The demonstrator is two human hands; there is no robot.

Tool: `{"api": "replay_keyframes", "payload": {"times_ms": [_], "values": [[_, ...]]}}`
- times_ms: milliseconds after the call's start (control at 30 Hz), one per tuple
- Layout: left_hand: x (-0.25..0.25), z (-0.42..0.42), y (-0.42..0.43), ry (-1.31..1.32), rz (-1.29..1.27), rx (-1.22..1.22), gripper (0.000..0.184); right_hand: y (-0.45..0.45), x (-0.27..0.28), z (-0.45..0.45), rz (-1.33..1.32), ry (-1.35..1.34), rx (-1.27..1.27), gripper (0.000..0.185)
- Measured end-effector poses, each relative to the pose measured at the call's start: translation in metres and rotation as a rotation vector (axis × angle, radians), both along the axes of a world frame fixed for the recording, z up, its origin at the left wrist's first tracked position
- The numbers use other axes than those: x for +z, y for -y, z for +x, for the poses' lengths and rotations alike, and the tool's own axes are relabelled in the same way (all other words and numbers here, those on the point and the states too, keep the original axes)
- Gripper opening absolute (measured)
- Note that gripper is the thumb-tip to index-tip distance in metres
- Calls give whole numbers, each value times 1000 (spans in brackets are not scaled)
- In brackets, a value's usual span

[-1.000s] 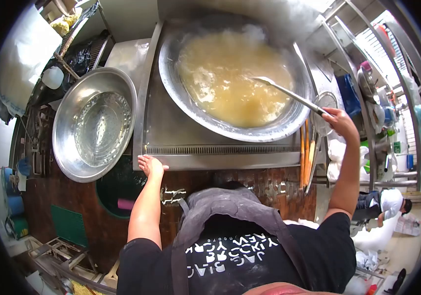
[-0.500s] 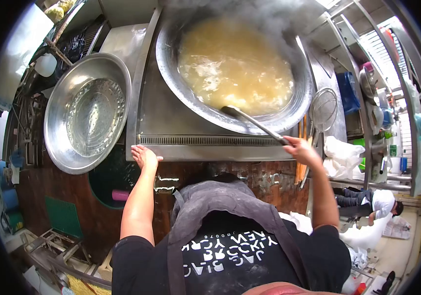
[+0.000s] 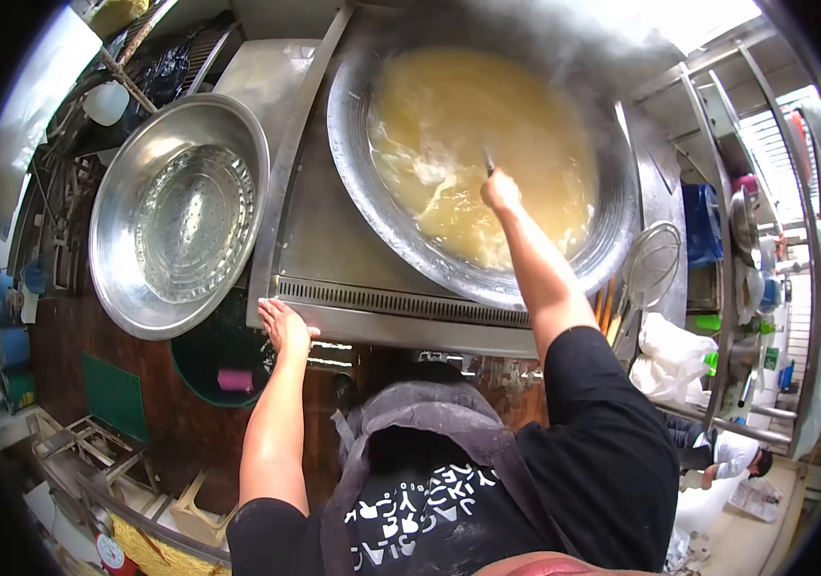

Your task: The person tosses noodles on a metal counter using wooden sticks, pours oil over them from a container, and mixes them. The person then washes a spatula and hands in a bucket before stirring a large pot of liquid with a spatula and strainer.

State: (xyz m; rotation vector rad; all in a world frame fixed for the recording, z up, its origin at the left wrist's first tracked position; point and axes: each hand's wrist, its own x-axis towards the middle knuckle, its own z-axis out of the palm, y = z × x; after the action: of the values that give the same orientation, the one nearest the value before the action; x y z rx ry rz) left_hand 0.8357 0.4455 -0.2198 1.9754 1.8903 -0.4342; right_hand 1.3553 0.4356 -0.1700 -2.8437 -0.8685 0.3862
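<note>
My right hand (image 3: 499,191) reaches out over the big wok (image 3: 362,182) and is closed around the handle of a ladle (image 3: 488,158). The ladle's head is hidden in the cloudy yellowish liquid (image 3: 487,106), which has pale foam on its near left side. My left hand (image 3: 285,328) rests at the front left corner of the steel stove (image 3: 401,322), fingers stretched out, holding nothing.
A large metal basin (image 3: 113,240) with a perforated metal piece (image 3: 197,211) inside stands left of the stove. A wire strainer (image 3: 652,264) lies right of the wok. Steam rises at the back. Another person (image 3: 735,451) is at the far right.
My right hand has moved forward and left, from the wok's near rim to above the liquid, pushing the ladle deeper in. My left hand stays at the stove's edge. The view has shifted slightly.
</note>
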Motion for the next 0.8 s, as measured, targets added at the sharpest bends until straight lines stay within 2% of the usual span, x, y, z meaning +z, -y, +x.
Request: {"api": "replay_keyframes", "payload": {"times_ms": [167,300,333,367,500,567,700,800], "values": [[4,-2,0,-2,0,-16,133,-51,23,95,-44,37,-15,32],[-3,-3,1,25,19,0,134,-30,81,134,29,64,27,30],[-3,-4,2,34,22,2,135,-17,100,137,6,-17,27,33],[-3,-3,-1,34,24,5,135,0,97,151,67,52,120,38],[-2,-1,-1,14,-2,26,137,98,178,91,310,-87,35,33],[2,-1,-1,-2,-18,25,137,148,217,75,298,-242,-58,27],[3,-3,2,6,-16,19,135,235,300,20,153,-227,-50,36],[5,-3,2,-13,-17,-15,133,283,337,-20,28,-75,-17,37]]}}
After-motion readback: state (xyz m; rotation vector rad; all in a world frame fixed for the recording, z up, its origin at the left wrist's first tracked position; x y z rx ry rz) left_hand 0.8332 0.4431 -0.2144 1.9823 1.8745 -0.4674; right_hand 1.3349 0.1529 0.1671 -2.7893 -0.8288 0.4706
